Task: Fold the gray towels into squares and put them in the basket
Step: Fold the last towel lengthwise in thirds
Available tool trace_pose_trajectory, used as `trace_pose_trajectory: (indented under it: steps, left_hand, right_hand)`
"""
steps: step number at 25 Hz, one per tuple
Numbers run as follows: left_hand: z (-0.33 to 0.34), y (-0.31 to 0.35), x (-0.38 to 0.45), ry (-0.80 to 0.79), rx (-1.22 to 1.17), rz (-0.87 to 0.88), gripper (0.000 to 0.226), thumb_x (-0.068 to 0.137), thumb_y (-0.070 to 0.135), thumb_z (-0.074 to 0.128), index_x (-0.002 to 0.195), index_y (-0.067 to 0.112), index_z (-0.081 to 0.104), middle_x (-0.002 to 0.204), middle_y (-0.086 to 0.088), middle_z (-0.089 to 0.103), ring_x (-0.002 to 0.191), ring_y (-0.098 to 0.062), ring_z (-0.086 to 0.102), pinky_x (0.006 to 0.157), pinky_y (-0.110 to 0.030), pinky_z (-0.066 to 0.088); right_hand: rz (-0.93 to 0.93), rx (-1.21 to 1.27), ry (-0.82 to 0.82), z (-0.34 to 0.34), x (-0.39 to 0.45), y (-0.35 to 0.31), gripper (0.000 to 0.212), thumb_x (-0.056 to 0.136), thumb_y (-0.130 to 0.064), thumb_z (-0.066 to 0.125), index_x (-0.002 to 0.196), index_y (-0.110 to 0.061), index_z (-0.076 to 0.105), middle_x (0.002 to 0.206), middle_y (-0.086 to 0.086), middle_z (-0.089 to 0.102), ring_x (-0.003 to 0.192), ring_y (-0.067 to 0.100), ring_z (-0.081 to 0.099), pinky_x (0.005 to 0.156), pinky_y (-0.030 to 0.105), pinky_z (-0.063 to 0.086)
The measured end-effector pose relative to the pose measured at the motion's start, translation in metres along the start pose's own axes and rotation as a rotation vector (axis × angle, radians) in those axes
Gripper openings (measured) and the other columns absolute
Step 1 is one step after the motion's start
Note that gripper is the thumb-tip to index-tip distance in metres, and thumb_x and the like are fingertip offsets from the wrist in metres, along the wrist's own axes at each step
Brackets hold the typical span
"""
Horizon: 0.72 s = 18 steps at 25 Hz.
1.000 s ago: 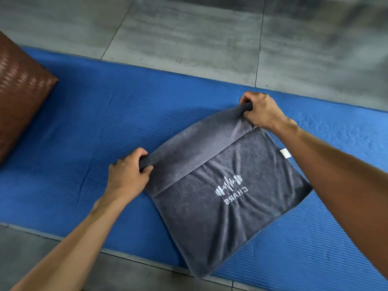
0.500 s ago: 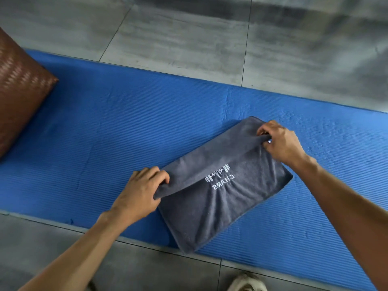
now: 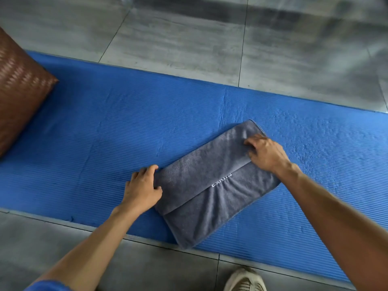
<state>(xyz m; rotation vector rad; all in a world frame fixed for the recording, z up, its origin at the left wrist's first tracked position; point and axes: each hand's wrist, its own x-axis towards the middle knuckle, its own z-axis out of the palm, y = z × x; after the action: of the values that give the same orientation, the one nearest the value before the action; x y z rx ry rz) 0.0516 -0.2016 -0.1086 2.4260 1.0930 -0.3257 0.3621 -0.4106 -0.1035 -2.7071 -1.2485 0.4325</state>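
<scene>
A pale shoe (image 3: 244,280) shows at the bottom edge on the grey tile floor (image 3: 168,267), beside a bit of blue sleeve (image 3: 49,286) at the lower left. Just beyond runs the near edge of the blue mat (image 3: 94,127); the towel's near corner reaches that edge and slightly overhangs it. The towel (image 3: 210,206) lies diagonally on the mat, its far flap folded over the near layer so that only part of the white lettering (image 3: 221,180) shows below the flap's edge. The left hand (image 3: 142,189) pinches the flap's left end, thumb on top and fingers curled at the cloth's edge. The right hand (image 3: 266,153) grips the flap's right end with bent fingers pressing down on it. Bare ribbed mat spreads wide to the left of the towel and to its right. At the far left, well apart from the towel, the brown woven basket (image 3: 19,85) stands on the mat, cut off by the frame. Past the mat's far edge lies more grey tile.
</scene>
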Motion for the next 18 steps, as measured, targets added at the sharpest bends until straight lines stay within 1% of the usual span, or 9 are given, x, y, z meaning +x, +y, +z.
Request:
trace_pose_trajectory:
  steps: [3, 5, 6, 9, 11, 13, 15, 17, 18]
  left_hand:
    - [-0.005, -0.004, 0.018, -0.206, -0.013, -0.103, 0.040, 0.082, 0.037, 0.066, 0.117, 0.022, 0.056, 0.119, 0.000, 0.054, 0.116, -0.025, 0.047, 0.098, -0.044, 0.042]
    - [-0.012, -0.005, 0.029, -0.205, -0.048, -0.130, 0.033, 0.084, 0.036, 0.065, 0.112, 0.021, 0.056, 0.116, 0.001, 0.058, 0.113, -0.026, 0.052, 0.097, -0.043, 0.043]
    - [-0.017, -0.004, 0.034, -0.135, -0.045, -0.151, 0.032, 0.086, 0.035, 0.063, 0.114, 0.021, 0.055, 0.117, 0.000, 0.060, 0.113, -0.028, 0.054, 0.097, -0.042, 0.043]
    - [-0.036, -0.004, 0.049, 0.252, 0.086, -0.147, 0.033, 0.086, 0.024, 0.066, 0.117, 0.018, 0.054, 0.119, -0.008, 0.058, 0.115, -0.034, 0.049, 0.093, -0.048, 0.038]
    - [-0.040, -0.011, 0.053, 0.349, 0.190, 0.076, 0.038, 0.080, 0.016, 0.072, 0.114, 0.017, 0.055, 0.117, -0.008, 0.052, 0.109, -0.033, 0.046, 0.090, -0.050, 0.042]
    - [-0.033, -0.012, 0.046, 0.201, 0.180, 0.360, 0.033, 0.081, 0.023, 0.071, 0.110, 0.019, 0.057, 0.114, -0.001, 0.048, 0.106, -0.026, 0.046, 0.090, -0.048, 0.046]
    - [-0.015, -0.009, 0.024, -0.050, 0.156, 0.473, 0.035, 0.084, 0.045, 0.064, 0.110, 0.024, 0.055, 0.114, 0.007, 0.044, 0.109, -0.017, 0.041, 0.099, -0.041, 0.044]
    - [0.003, -0.012, 0.004, -0.152, 0.194, 0.508, 0.056, 0.074, 0.065, 0.063, 0.116, 0.029, 0.051, 0.121, 0.010, 0.036, 0.116, -0.015, 0.030, 0.115, -0.030, 0.025]
    - [0.009, -0.015, -0.003, -0.155, 0.222, 0.523, 0.064, 0.068, 0.068, 0.064, 0.118, 0.031, 0.049, 0.123, 0.010, 0.033, 0.118, -0.014, 0.024, 0.116, -0.028, 0.014]
  right_hand:
    - [0.022, -0.013, -0.107, 0.007, 0.002, -0.002, 0.038, 0.088, -0.021, 0.062, 0.126, -0.023, 0.059, 0.124, -0.002, 0.052, 0.118, 0.026, 0.051, 0.091, 0.044, 0.052]
    - [0.045, 0.002, -0.087, 0.010, 0.002, 0.001, 0.041, 0.086, -0.021, 0.065, 0.126, -0.023, 0.057, 0.124, -0.002, 0.051, 0.119, 0.026, 0.050, 0.092, 0.045, 0.052]
    - [0.048, 0.020, -0.076, 0.011, 0.000, 0.002, 0.041, 0.086, -0.021, 0.065, 0.127, -0.023, 0.057, 0.125, -0.002, 0.051, 0.119, 0.027, 0.050, 0.092, 0.045, 0.052]
    - [-0.028, 0.054, -0.033, 0.017, -0.008, -0.002, 0.039, 0.085, -0.016, 0.065, 0.123, -0.019, 0.061, 0.123, -0.001, 0.054, 0.114, 0.027, 0.053, 0.092, 0.043, 0.050]
    - [-0.082, -0.006, -0.003, 0.026, -0.018, -0.002, 0.039, 0.083, -0.014, 0.066, 0.121, -0.018, 0.063, 0.123, -0.002, 0.057, 0.110, 0.028, 0.054, 0.092, 0.043, 0.047]
    - [-0.078, -0.084, 0.066, 0.031, -0.027, 0.003, 0.040, 0.081, -0.014, 0.069, 0.121, -0.016, 0.065, 0.127, -0.001, 0.059, 0.111, 0.029, 0.055, 0.094, 0.046, 0.044]
    - [-0.088, -0.131, 0.153, 0.032, -0.034, 0.008, 0.037, 0.079, -0.013, 0.070, 0.116, -0.012, 0.067, 0.122, 0.002, 0.063, 0.108, 0.031, 0.058, 0.093, 0.046, 0.044]
    - [-0.201, -0.142, 0.227, 0.031, -0.044, 0.014, 0.026, 0.079, -0.019, 0.064, 0.105, -0.011, 0.067, 0.106, 0.003, 0.064, 0.097, 0.032, 0.059, 0.086, 0.045, 0.047]
    - [-0.291, -0.140, 0.210, 0.031, -0.052, 0.017, 0.028, 0.077, -0.024, 0.060, 0.102, -0.013, 0.067, 0.103, 0.002, 0.064, 0.095, 0.030, 0.059, 0.083, 0.043, 0.048]
